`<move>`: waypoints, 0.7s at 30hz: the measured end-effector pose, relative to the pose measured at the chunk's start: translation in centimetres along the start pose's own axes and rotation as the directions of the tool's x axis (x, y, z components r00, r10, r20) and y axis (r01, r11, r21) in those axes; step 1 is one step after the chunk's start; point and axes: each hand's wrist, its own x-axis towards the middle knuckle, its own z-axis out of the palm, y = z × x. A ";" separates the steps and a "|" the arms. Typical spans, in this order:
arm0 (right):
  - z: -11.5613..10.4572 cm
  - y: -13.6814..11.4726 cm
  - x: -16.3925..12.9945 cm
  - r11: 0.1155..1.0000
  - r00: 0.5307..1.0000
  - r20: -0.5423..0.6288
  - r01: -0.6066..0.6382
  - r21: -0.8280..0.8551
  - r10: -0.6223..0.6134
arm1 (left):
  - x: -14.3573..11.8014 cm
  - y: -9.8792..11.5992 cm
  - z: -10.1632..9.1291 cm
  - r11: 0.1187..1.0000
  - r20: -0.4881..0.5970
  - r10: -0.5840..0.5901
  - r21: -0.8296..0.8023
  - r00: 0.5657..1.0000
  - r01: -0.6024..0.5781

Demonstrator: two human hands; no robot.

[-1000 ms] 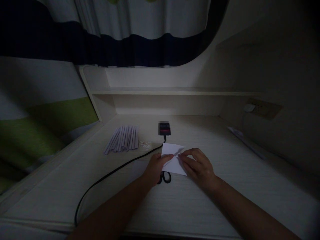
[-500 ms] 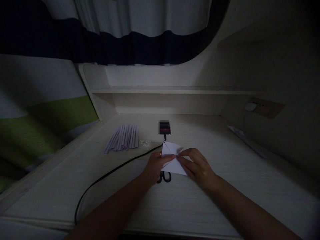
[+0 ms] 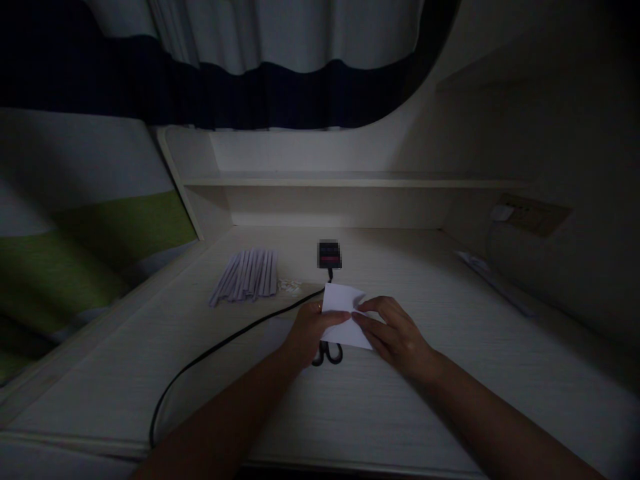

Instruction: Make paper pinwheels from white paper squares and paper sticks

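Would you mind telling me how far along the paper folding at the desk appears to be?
Already done, it seems: a batch of folded paper strips lies fanned on the desk, with small scraps beside it. In hand: the left hand and right hand pinch a white sheet that shows creases. Left: this sheet is only partly folded; the scissors lie under it, unused.

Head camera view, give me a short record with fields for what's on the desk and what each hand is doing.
Surface: pale wood-grain desk
Left hand: pinching the left edge of the white paper
Right hand: fingers on the paper's right side
Scissors: black handles, partly under the paper
Black cable: runs from a small dark device to the desk's front edge
Paper strips: fanned bundle, back left
Lighting: dim
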 end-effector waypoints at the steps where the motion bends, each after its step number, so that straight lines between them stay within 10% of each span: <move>1: 0.0 0.0 0.0 1.000 1.000 0.001 -0.005 0.004 0.005 | 0.0 0.0 0.0 1.000 -0.001 0.002 0.005 1.000 -0.002; 9: -0.3 0.1 -0.1 0.934 0.956 -0.070 -0.261 0.244 0.285 | 0.1 0.2 -0.1 0.992 -0.102 0.021 0.128 0.995 -0.008; 16: 0.3 0.8 0.5 0.317 0.511 0.201 -0.748 0.583 0.836 | 0.1 0.0 -0.1 0.977 -0.100 0.049 0.213 0.994 -0.027; 21: 1.1 0.3 0.7 -0.073 0.395 0.499 -0.725 0.685 0.771 | 0.2 -0.1 -0.2 0.963 -0.058 0.061 0.267 0.996 -0.044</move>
